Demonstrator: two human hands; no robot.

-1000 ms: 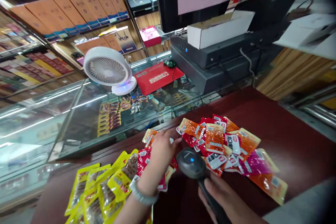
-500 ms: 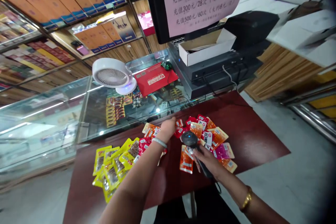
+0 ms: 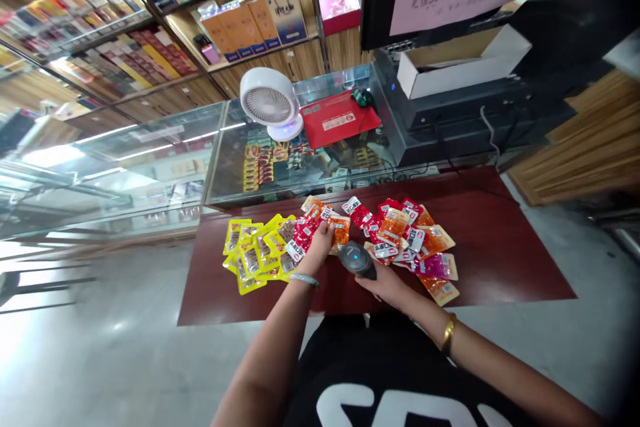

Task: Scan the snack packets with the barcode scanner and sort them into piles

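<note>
My left hand [image 3: 321,245] is closed on an orange snack packet [image 3: 341,229], holding it just in front of the scanner's head. My right hand [image 3: 384,281] is wrapped round a black handheld barcode scanner [image 3: 356,260] with a small blue light on top. Left of my left hand, red packets [image 3: 303,232] lie beside a spread of yellow packets [image 3: 256,257]. To the right of the scanner is a loose heap of red and orange packets [image 3: 393,225], with a purple packet [image 3: 437,266] at its right side.
The packets lie on a dark red tabletop [image 3: 510,240]. Behind it stands a glass display counter [image 3: 225,173] with a white fan [image 3: 270,103], a red mat [image 3: 325,123] and a green mouse [image 3: 362,97]. A monitor [image 3: 377,0] and an open white box [image 3: 460,67] are at the back right.
My left hand has drawn an orange packet back toward me, near the scanner. The orange packet formerly under the scanner no longer lies there. My view has shifted left and down.
</note>
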